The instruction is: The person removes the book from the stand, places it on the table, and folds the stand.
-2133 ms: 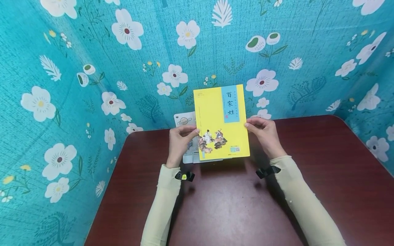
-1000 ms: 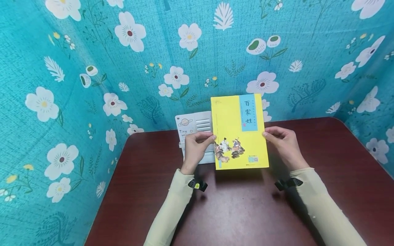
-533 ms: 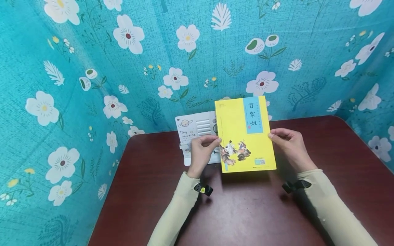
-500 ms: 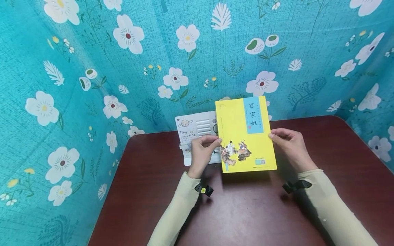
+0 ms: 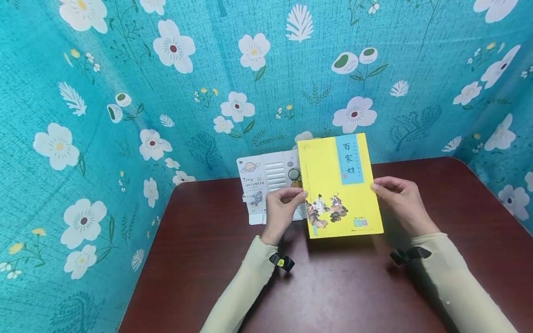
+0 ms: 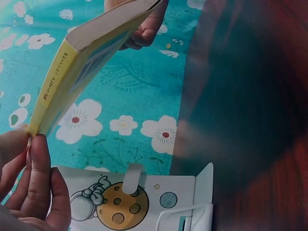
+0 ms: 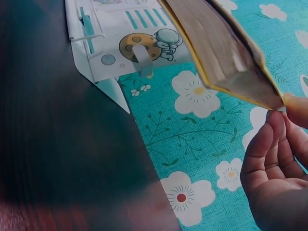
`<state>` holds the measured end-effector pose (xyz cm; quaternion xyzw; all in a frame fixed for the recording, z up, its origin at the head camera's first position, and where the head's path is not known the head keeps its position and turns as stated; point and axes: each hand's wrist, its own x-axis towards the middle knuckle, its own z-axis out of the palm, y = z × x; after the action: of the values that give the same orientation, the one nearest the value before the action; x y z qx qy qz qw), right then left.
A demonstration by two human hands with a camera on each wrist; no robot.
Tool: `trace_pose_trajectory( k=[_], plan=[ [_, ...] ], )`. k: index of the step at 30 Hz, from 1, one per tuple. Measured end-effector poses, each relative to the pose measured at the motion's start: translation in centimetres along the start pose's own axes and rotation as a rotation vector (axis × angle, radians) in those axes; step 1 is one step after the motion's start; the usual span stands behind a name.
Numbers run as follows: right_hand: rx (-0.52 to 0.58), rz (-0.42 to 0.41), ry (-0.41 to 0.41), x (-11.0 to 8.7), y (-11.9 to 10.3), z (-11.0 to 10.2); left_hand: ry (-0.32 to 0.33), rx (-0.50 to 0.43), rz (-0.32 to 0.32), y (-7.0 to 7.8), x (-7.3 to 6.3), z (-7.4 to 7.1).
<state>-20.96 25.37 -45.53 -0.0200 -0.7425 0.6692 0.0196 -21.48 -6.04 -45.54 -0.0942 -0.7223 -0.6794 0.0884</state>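
Observation:
A yellow paperback book (image 5: 333,189) with a blue title strip is held up between both hands, its cover facing the head camera. My left hand (image 5: 283,210) pinches its left edge, at the spine, between thumb and fingers. At the opposite edge my right hand (image 5: 401,199) pinches it, thumb on the front. In the left wrist view the book's spine (image 6: 50,86) shows; the right wrist view shows its page edges (image 7: 216,43). Behind the left hand stands a white book stand (image 5: 254,182) with planet and astronaut drawings, its right part hidden by the book.
The stand's grey clip (image 6: 132,178) sticks out over a drawn orange planet. A dark red-brown table (image 5: 200,259) lies beneath, and a teal flowered cloth (image 5: 266,74) hangs along its back and left sides. Black camera straps (image 5: 282,262) are on both wrists.
Both hands have carried the book right and lower, from in front of the stand to its right side. More of the stand's drawings and slots now show. The grip stays the same.

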Motion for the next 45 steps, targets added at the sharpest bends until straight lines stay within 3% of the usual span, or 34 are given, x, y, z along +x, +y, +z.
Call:
trace_pose_trajectory(
  k=[11,18,31,45],
  plan=[
    [-0.004,0.029,0.028,-0.4,0.3,-0.9,-0.009,0.021,0.046,-0.4,-0.3,0.9],
    [-0.071,0.040,0.032,-0.3,0.7,-1.7,-0.029,0.047,0.044,-0.4,-0.6,1.4],
    [-0.135,0.034,0.059,-0.3,0.6,-2.7,-0.114,0.078,0.081,-0.4,-0.8,2.0],
    [-0.151,0.060,0.050,-0.5,1.0,-3.5,-0.127,0.055,0.060,-1.0,-1.4,2.9]
  ],
)
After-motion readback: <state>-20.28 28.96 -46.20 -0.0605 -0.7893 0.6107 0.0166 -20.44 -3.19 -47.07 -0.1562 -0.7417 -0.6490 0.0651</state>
